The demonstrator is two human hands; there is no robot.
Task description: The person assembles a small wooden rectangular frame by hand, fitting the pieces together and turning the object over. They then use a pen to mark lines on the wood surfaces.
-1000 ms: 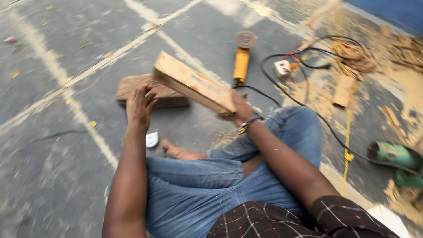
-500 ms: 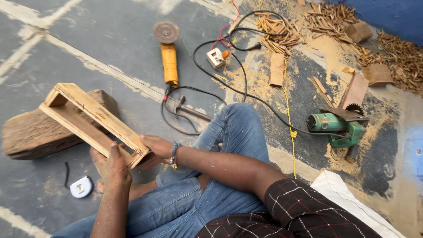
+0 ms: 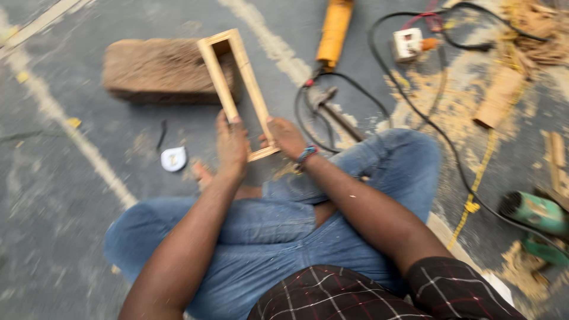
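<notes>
- Person is sitting cross-legged on a grey concrete floor (image 3: 53, 237), in blue jeans, looking down at both hands.
- Both hands are on a narrow rectangular wooden frame (image 3: 237, 89), pale wood and open in the middle. It's held in front of the knees with its far end tipped away, overlapping the view of a wooden block.
- Left hand (image 3: 231, 145) is wrapped around the near end of the frame's left rail, fingers closed on it.
- Right hand (image 3: 286, 137) grips the near right corner of the frame, fingers curled under the short end piece. There's a beaded bracelet (image 3: 306, 155) on that wrist.
- The chunky brown wooden block (image 3: 163, 70) lies on the floor behind the frame. Can't tell if the frame's far end actually touches it, as the shot is blurry.
- A small white round tape measure (image 3: 173, 159) sits on the floor just left of the left hand.
- A yellow angle grinder (image 3: 335, 29) lies beyond the frame to the right, with its black cable (image 3: 379, 89) looping across the floor.
- A white socket box (image 3: 409, 44) is near the top right, with sawdust and wood offcuts (image 3: 501, 95) scattered around it.
- A green power tool (image 3: 536, 216) lies at the far right edge, well apart from the hands.
</notes>
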